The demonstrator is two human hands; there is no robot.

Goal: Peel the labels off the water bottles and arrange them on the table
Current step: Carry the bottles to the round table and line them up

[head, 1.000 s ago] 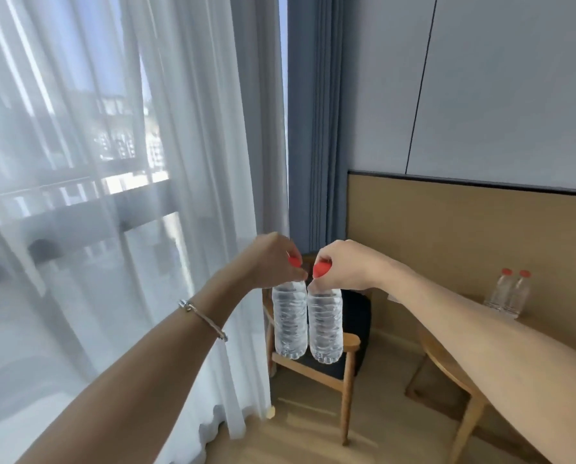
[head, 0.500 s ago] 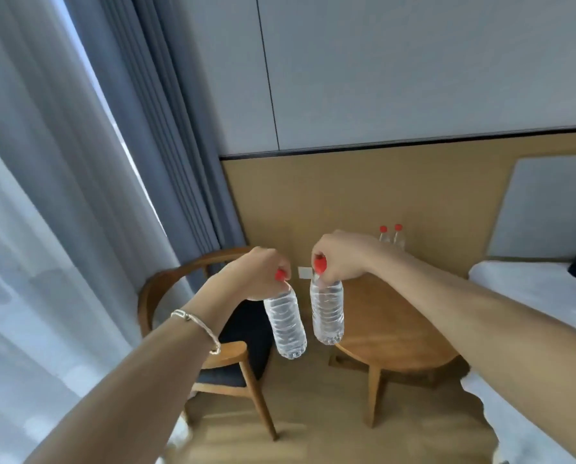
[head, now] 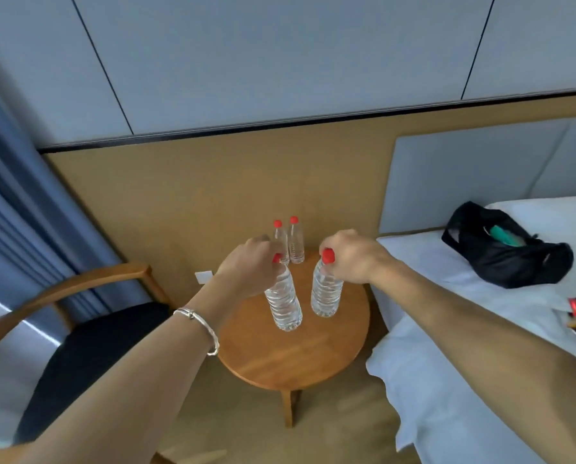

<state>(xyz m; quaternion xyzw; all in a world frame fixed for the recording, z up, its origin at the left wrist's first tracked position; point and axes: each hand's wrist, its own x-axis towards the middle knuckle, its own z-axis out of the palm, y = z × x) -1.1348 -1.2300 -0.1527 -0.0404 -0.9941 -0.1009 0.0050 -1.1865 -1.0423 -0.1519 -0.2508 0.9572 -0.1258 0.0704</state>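
Desk (head: 293,360), round and wooden, fills lower centre. Over it the left grip (head: 246,266) curls round the left bottle (head: 284,304) at its cap, the right grip (head: 353,259) likewise on the right bottle (head: 326,293); bases perhaps touch the wood. Two more bottles (head: 296,242) stand just behind.

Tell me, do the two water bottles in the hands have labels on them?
No, the left water bottle and the right water bottle both show only bare, clear ribbed plastic.
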